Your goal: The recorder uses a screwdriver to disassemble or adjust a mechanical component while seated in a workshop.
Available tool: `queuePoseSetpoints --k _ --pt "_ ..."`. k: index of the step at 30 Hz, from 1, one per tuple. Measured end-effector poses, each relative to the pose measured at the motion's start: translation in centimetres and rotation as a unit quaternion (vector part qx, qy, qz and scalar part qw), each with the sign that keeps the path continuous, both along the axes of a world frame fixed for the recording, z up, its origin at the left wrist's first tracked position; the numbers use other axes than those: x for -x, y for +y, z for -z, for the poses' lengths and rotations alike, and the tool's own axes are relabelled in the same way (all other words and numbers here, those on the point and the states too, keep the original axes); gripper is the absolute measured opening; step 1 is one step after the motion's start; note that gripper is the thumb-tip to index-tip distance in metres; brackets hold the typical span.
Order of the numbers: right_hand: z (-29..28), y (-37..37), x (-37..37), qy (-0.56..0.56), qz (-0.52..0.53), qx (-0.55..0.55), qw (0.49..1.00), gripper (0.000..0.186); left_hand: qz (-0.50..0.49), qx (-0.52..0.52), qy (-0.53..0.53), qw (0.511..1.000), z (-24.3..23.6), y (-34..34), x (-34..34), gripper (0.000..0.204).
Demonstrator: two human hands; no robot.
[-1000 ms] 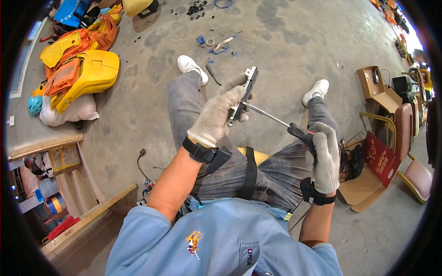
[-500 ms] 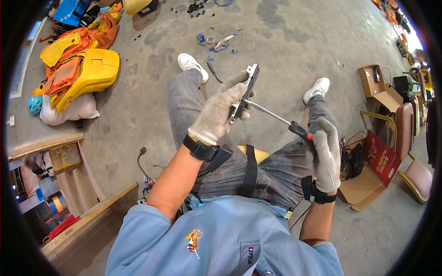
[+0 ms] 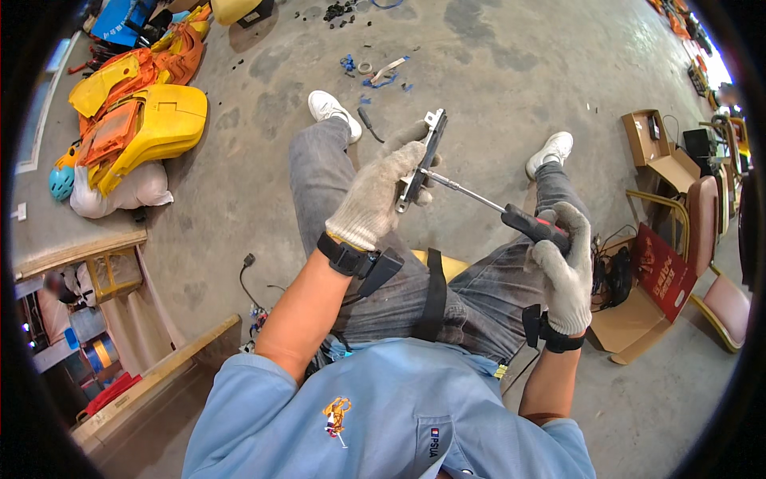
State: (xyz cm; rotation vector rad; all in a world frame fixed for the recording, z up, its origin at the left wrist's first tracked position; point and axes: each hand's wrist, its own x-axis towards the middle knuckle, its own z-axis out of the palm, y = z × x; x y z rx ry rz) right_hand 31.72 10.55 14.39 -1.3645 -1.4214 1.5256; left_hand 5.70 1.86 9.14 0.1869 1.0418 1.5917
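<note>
My left hand, in a knitted grey-white glove, grips a narrow black part with a silver metal bracket, tilted upright above my knees. A screwdriver with a long metal shaft and a black-and-red handle reaches across from the right. Its tip meets the side of the black part; the exact contact point is too small to make out. My right hand, gloved the same way, is closed around the end of the handle, its thumb and fingers curled at the red portion. Both wrists wear black straps.
Yellow and orange plastic shells are piled at the left, beside a blue helmet. A dark cable and tape scraps lie ahead on the concrete floor. Open cardboard boxes and chairs stand at the right.
My right hand has shifted its grip on the screwdriver handle, the fingers and thumb now curled differently and more of the handle showing. The left hand and the bracketed part have barely moved.
</note>
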Motion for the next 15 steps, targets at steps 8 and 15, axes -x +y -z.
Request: queuePoseSetpoints --k 8,15 --pt "-1.3 1.0 -0.5 -0.016 -0.041 0.119 0.992 0.042 0.004 0.001 -0.007 1.0 0.0 0.0 0.0 0.055" --pt "-1.1 2.0 -1.5 -0.055 -0.099 0.112 0.987 0.05 0.001 -0.002 -0.008 1.0 0.1 -0.3 0.1 0.056"
